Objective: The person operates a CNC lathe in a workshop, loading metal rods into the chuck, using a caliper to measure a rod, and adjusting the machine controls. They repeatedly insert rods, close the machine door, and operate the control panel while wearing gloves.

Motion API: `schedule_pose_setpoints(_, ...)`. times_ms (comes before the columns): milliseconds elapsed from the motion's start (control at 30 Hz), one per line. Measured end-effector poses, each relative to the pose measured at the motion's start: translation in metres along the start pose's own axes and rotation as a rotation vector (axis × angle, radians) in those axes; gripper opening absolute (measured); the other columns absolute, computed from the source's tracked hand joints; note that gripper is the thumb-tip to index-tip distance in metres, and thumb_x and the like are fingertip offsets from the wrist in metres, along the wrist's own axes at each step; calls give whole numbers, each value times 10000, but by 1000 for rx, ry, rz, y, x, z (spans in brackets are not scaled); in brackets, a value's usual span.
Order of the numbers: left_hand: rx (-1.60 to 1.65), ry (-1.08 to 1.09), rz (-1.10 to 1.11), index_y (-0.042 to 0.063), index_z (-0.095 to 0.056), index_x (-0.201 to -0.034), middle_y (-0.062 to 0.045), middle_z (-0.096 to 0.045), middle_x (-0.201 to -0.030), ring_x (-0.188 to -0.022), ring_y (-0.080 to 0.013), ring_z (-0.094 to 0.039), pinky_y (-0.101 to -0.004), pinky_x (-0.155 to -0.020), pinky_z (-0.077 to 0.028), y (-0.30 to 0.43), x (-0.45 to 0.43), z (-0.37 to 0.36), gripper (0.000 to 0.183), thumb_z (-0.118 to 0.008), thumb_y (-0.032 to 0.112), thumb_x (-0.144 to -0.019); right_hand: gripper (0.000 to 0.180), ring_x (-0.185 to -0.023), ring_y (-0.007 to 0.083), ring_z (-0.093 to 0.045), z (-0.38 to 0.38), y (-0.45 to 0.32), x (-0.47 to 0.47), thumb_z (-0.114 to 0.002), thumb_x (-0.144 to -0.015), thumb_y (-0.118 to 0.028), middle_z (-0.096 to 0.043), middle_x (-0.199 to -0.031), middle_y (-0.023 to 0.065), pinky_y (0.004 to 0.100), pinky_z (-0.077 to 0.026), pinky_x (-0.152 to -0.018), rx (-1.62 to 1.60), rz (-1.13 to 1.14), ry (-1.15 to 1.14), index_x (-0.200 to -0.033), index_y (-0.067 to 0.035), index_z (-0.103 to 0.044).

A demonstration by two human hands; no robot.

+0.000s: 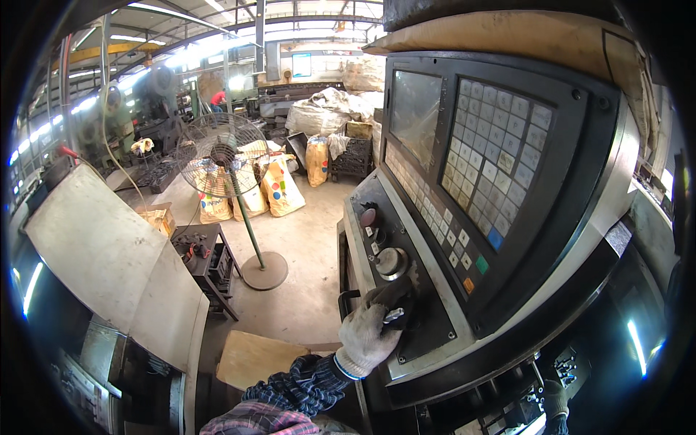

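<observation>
My left hand point(370, 331), in a dirty knitted work glove with darkened fingers, rests low on the operator panel point(435, 331) of a CNC machine. A small shiny cylindrical metal part point(393, 315) is caught among its fingers. Just beyond the fingertips is a round rotary knob point(390, 262), with a red push button point(368, 217) farther up. My right hand point(555, 399), also gloved, is at the lower right inside the machine's work area, beside metal tooling point(535, 394). Its fingers are too small and dark to make out.
The control's keypad point(489, 147) and screen point(416, 111) rise over the panel. Left of me stand a sheet-metal cover point(125, 255), a small metal table point(204, 244) and a pedestal fan point(223, 155). Printed sacks point(283, 187) stand behind the fan. A person point(217, 100) is far back.
</observation>
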State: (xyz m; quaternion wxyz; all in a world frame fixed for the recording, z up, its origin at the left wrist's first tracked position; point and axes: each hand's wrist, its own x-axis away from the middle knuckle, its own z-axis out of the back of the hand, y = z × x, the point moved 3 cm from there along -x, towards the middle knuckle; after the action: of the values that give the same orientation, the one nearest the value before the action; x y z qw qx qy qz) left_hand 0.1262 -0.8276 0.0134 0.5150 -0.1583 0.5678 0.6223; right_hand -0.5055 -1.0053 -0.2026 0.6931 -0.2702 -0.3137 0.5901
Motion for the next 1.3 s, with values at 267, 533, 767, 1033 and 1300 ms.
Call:
schedule_pose_setpoints(267, -9, 31, -7, 54, -712, -1208, -166, -740, -1122, -964, -344, -743, -400, -803, -606, 5, 3, -3, 317, -763, 87, -897, 254, -734, 176, -703, 15, -34, 16, -779, -883, -183, -759, -857, 82, 332, -543, -614, 358, 26, -28, -1051, 5, -749)
schedule_pose_setpoints(533, 13, -3, 35, 51, -710, -1218, -163, -736, -1118, -975, -336, -750, -399, -814, -608, 12, -5, 5, 318, -737, 63, -902, 445, -902, 193, -765, -59, -191, 37, -827, -867, -334, -795, -1018, 77, 333, -596, -794, 376, 112, -44, -1200, -57, -723)
schedule_pose_setpoints(767, 12, -124, -24, 25, -696, -1195, -167, -736, -1151, -977, -336, -750, -400, -819, -614, 2, -10, 5, 326, -744, 68, -875, 550, -982, 233, -766, -55, -194, 44, -866, -809, -422, -797, -1055, 69, 358, -596, -862, 373, 161, -34, -1212, -76, -722)
schedule_pose_setpoints(1033, -26, -196, -474, 82, -732, -1143, -146, -758, -1136, -906, -266, -767, -372, -721, -633, 4, 20, 13, 299, -746, 130, -848, 921, -1129, 339, -717, -62, -181, 25, -867, -723, -601, -747, -1207, 169, 436, -566, -950, 676, -167, 106, -1405, -46, -594)
schedule_pose_setpoints(1300, 43, -149, -527, 105, -769, -1119, -83, -771, -1115, -924, -239, -761, -366, -758, -628, 1, 13, 9, 346, -799, 56, -778, 635, -1017, 366, -730, -63, -182, 49, -914, -750, -332, -761, -1122, 145, 460, -577, -825, 441, 6, 419, -1263, -106, -617)
